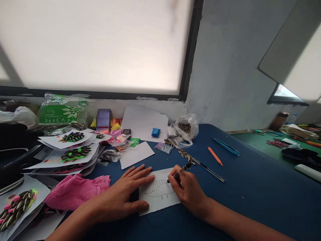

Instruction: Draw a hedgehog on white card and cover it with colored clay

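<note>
A small sheet of white paper point(147, 209) lies on the blue table before me, with a hedgehog drawing point(160, 189) in dark line on it. The animal has a pointed snout, short legs and rows of small scallops on its back. My left hand point(132, 190) rests flat with fingers spread, its fingertips and thumb on the paper's left side. In my right hand point(187, 187) is a dark pen point(182, 170), gripped near its tip. The pen tip is at the drawing's upper back, and the hand covers the paper's right edge.
Cards decorated with sunflower seeds point(75, 152) are stacked at left, beside a pink cloth point(77, 190). Behind are blank papers point(136, 155), clay packets point(122, 138) and a bag of seeds point(187, 129). An orange marker point(215, 156), blue tweezers point(227, 146) and a metallic pen point(209, 170) lie at right.
</note>
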`<state>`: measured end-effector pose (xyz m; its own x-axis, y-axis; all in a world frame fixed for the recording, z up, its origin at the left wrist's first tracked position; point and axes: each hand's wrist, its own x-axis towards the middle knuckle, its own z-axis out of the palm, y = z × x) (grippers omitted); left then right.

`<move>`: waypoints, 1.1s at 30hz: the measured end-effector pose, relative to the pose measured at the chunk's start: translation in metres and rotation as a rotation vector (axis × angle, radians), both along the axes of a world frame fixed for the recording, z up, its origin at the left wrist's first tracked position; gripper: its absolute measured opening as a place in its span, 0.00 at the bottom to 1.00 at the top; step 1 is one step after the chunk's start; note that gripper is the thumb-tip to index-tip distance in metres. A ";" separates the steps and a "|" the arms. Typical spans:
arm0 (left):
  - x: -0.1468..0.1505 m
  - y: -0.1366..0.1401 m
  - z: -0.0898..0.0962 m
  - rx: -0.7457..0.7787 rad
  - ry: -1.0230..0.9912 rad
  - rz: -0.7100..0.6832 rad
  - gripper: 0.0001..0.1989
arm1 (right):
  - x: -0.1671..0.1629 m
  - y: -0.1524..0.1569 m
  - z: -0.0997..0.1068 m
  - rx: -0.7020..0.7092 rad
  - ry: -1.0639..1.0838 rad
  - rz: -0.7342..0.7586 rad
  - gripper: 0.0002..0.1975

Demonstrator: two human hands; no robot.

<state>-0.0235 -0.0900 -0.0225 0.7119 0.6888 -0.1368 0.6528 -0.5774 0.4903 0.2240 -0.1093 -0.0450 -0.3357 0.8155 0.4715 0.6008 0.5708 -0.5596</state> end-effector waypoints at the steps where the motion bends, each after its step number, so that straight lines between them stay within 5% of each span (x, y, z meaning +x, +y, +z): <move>1: 0.000 0.000 0.000 -0.001 0.000 0.002 0.34 | 0.000 0.000 0.001 -0.001 0.001 -0.002 0.11; 33: 0.000 0.001 0.000 -0.028 -0.005 0.020 0.35 | 0.003 0.001 -0.001 0.046 -0.036 -0.065 0.12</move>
